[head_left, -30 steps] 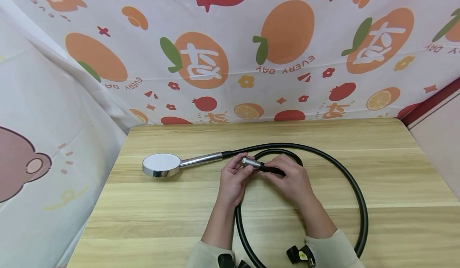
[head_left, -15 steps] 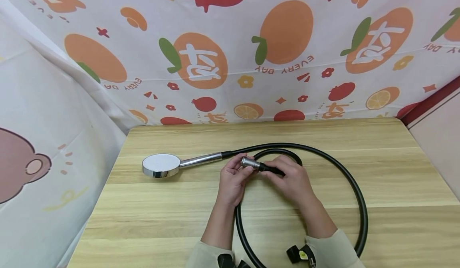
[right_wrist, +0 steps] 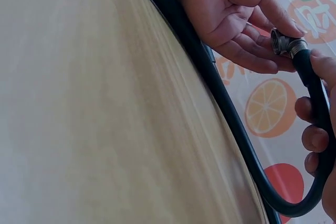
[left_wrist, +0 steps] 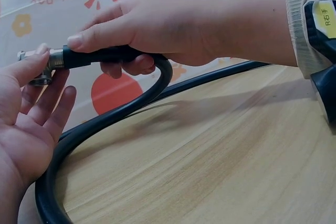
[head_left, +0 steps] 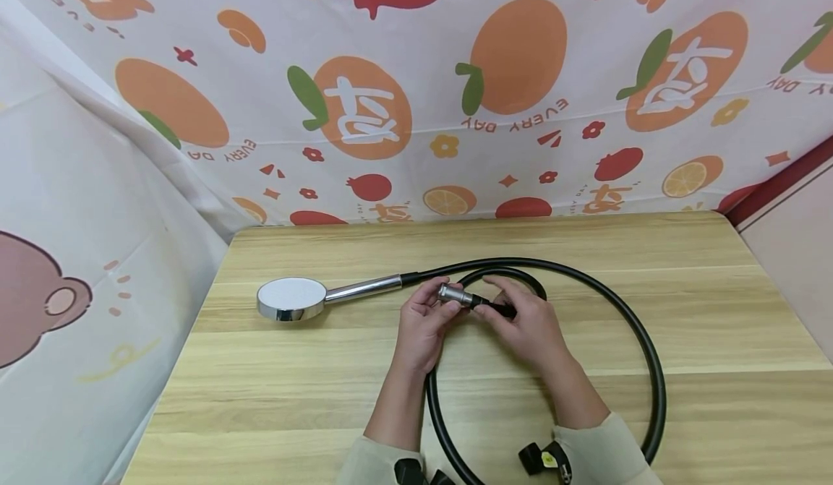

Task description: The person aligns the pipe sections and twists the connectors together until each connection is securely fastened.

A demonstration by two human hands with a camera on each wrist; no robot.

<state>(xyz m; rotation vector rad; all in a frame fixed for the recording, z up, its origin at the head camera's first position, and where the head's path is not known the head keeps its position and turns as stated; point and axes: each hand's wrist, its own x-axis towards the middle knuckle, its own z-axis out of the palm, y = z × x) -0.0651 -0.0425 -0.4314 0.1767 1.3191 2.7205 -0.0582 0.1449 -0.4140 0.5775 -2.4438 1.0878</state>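
Observation:
In the head view my left hand [head_left: 419, 329] pinches a small T-shaped metal pipe fitting [head_left: 453, 294] between thumb and fingers. The fitting's open side branch [left_wrist: 41, 81] points downward in the left wrist view. A black shower hose [head_left: 660, 391] meets the fitting's right end, where some metal thread shows. Just behind that joint, my right hand [head_left: 534, 322] grips the hose's black end sleeve [left_wrist: 79, 57], thumb laid along the top and other fingers curled beneath. The hose's other end joins a chrome shower head [head_left: 292, 298] with a white face, lying left of both hands.
The hose loops widely over the wooden table [head_left: 273, 398], around the right forearm and under the left hand. A fruit-printed cloth [head_left: 429, 167] hangs at the table's back edge. Another pale cloth [head_left: 150, 254] hangs at the left.
My right index finger has lifted from the hose and the thumb has shifted slightly on the sleeve. The left hand, fitting and shower head stay in place.

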